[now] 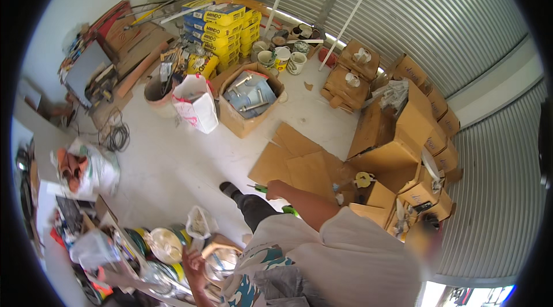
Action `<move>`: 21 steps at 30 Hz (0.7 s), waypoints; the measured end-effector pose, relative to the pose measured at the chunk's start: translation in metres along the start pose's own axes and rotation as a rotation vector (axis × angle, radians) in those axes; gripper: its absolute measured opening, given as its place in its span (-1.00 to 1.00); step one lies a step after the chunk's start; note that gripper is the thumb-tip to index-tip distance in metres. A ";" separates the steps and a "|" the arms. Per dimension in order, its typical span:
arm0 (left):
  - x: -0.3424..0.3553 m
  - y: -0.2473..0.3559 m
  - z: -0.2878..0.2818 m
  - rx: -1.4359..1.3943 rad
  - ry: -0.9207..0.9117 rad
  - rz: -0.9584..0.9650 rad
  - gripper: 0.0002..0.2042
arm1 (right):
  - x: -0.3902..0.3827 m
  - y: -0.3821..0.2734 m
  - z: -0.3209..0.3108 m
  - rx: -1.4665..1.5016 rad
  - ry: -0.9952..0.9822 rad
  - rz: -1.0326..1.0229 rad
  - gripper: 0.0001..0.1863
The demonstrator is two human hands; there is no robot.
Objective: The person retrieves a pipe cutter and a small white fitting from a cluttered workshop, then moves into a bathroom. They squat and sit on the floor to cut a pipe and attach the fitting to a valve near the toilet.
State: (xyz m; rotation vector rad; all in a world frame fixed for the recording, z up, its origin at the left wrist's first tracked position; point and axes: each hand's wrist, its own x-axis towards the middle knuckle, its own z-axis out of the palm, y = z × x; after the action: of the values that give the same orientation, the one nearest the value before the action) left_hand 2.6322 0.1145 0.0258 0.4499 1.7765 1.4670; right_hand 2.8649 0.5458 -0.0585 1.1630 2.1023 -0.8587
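My right hand [279, 190] is closed around a green-handled tool [259, 188] with a thin dark tip pointing left. Its exact kind is too small to tell. Another bit of green [290, 211] shows below my forearm; I cannot tell if it belongs to the same tool. At the lower left, my left hand [194, 263] is raised with its fingers apart and nothing visible in it. It is nearest to an opened cardboard box [223, 261] with clear plastic in it, and to round green-and-yellow containers [167, 245].
Flattened cardboard [299, 160] lies on the floor ahead. Large open cartons [386, 160] stand at right. A box of metal fittings [251, 96], a white bag [196, 105], stacked yellow sacks [222, 30] and buckets [296, 63] are farther off. A coiled cable [118, 137] lies at left.
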 end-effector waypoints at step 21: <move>0.357 0.197 -0.319 0.585 0.274 0.019 -0.75 | 0.388 -0.396 -0.166 -0.299 -0.052 -0.051 -0.48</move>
State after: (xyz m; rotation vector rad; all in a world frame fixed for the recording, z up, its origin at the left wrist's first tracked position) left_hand 2.1285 0.2025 0.1027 0.5755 2.4325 1.0348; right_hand 2.3137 0.7031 -0.1414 0.9243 2.1366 -0.5647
